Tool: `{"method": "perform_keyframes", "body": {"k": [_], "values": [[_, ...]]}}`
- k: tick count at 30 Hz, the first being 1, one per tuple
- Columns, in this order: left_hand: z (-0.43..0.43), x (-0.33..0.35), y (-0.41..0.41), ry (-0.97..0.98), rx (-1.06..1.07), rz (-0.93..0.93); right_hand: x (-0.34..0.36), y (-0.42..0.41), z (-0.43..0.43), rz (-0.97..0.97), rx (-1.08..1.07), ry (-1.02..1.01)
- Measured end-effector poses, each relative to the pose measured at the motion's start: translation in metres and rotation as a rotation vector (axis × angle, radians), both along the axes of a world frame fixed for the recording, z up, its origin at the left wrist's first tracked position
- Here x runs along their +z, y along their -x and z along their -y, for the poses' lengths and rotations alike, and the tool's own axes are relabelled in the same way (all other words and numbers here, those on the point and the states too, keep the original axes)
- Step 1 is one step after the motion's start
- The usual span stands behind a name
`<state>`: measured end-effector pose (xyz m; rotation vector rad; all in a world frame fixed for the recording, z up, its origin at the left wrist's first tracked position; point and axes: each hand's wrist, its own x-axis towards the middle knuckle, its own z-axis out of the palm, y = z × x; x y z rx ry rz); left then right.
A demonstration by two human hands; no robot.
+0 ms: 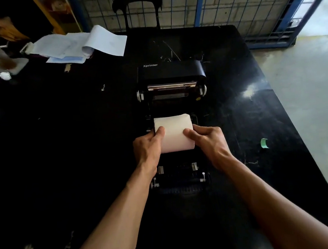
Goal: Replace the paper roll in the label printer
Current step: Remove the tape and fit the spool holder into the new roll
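Operator: Left forearm point(117, 216) and right forearm point(273, 204) enter from the bottom edge and converge over the label printer point(179, 174).

Inspector: State the grip.

Operator: My left hand point(148, 145) holds the left end of the paper roll point(174, 123). Its thumb point(159, 131) lies flat on the curved top; the other four fingers wrap past the end face and are hidden. My right hand point(209, 140) holds the right end. Its thumb point(189, 133) presses on the top surface, and the fingers curl round the end. Both hands are partly closed, each clamping the roll between thumb and fingers.

Inspector: Position of the roll?

Operator: Axis left to right, over the open bay, between the raised lid point(170, 70) behind and the feed section in front. I cannot tell whether it is seated in the bay or held just above it.

Inspector: Count the items.

Operator: One printer, one lid, one white roll. Two hands, two thumbs on the paper. Two pale guide tabs, left point(160, 169) and right point(194, 166), near the front of the unit. One green scrap point(264, 143) well to the right on the black table point(82, 150). One pile of loose sheets point(78, 45) at far left. One dark chair point(137, 6) beyond the far edge.
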<state>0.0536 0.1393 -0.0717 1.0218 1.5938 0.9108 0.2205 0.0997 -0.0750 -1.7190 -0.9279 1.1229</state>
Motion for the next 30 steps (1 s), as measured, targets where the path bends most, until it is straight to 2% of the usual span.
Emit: {"method": "perform_keyframes", "body": {"k": [6,20,23,27,30], "values": [[0.000,0.002,0.000,0.024,0.001,-0.008,0.001,0.002,0.000,0.028,-0.009,0.015],[-0.002,-0.001,0.004,-0.022,-0.080,-0.163,-0.002,0.005,0.010,0.155,-0.068,0.032],[-0.001,-0.004,0.011,0.009,-0.146,-0.203,-0.002,0.004,0.012,0.238,-0.040,0.048],[0.001,-0.001,0.008,0.015,-0.094,-0.243,0.001,0.005,0.010,0.299,-0.059,0.057],[-0.014,0.006,0.005,0.001,-0.165,-0.421,0.009,0.002,0.000,0.502,0.060,0.038]]}}
